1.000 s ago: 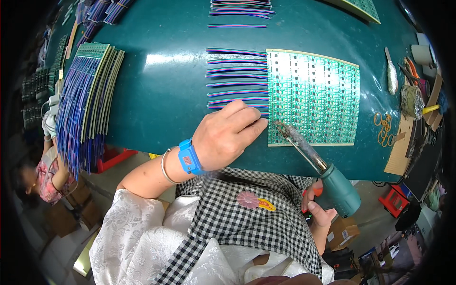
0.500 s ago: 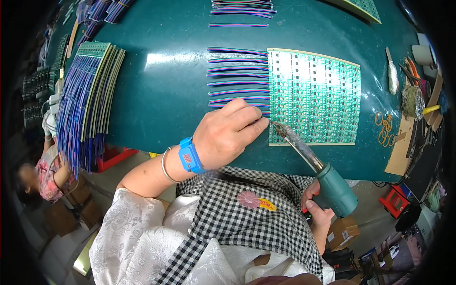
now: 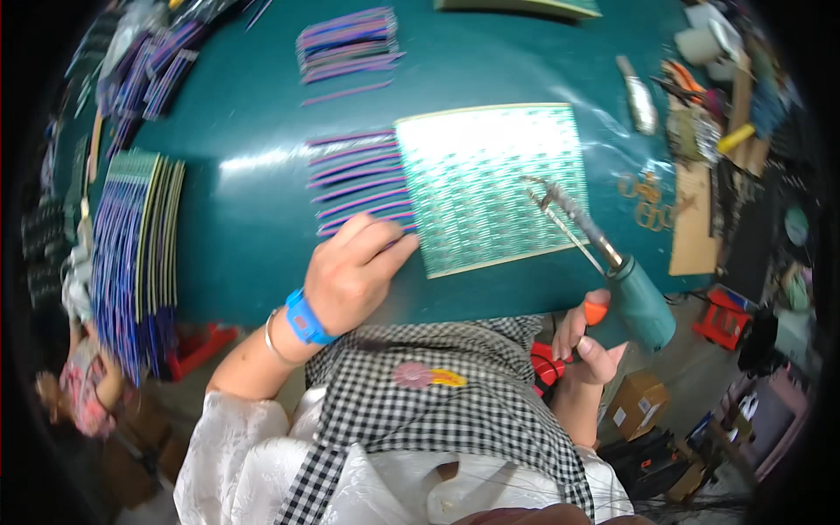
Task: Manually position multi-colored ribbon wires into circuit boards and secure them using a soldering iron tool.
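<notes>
A green circuit board panel [image 3: 499, 201] lies flat on the table, with a row of thin multicoloured ribbon wires [image 3: 359, 185] along its left edge. My left hand [image 3: 354, 267], wearing a blue watch, is pinched at the panel's lower left edge on the nearest ribbon wire, mostly hidden by the fingers. My right hand [image 3: 588, 346] grips a soldering gun [image 3: 643, 302] with a green handle and an orange trigger-like part. Its dark tip hangs over the right half of the panel, apart from the wires, with a thin metal rod beside it.
Left, finished-looking boards with wires [image 3: 136, 249] stand stacked. A wire bundle [image 3: 348, 42] lies behind; another panel [image 3: 521, 7] is at the far edge. Rubber bands [image 3: 649, 199], a foil-wrapped tool [image 3: 640, 98] and cardboard [image 3: 691, 219] lie right. Another person [image 3: 87, 385] sits far left.
The soldering gun's tip has left the panel's lower left edge and now hangs over its right half. My left hand stays by the wires; the whole view has shifted and blurred.
</notes>
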A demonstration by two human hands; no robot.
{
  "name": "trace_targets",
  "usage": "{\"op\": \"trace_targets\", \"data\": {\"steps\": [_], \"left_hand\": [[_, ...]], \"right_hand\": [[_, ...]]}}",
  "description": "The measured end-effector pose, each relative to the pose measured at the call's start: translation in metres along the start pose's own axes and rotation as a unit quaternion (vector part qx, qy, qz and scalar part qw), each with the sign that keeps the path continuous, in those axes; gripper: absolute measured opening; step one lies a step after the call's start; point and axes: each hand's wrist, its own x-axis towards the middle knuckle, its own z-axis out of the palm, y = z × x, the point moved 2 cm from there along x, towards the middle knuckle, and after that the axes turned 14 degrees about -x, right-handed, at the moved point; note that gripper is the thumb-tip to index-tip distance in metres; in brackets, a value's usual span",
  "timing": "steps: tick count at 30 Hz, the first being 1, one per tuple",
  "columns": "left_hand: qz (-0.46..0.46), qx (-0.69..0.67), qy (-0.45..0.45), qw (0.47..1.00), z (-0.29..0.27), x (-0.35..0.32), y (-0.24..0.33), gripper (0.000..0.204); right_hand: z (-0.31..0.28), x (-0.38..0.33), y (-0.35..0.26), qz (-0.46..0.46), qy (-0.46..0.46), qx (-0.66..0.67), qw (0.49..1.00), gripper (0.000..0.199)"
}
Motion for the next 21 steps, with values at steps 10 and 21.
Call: {"op": "trace_targets", "data": {"steps": [10,21], "left_hand": [[-0.002,0.047,-0.023,0.999,-0.007,0.012,0.025,0.027],[-0.058,0.142,0.048,0.987,-0.077,0.084,-0.058,0.006]], "right_hand": [[-0.083,0.09,-0.061,-0.212,0.203,0.016,0.956,0.049],[-0.065,0.054,-0.033,-0.181,0.214,-0.075,0.957,0.052]]}}
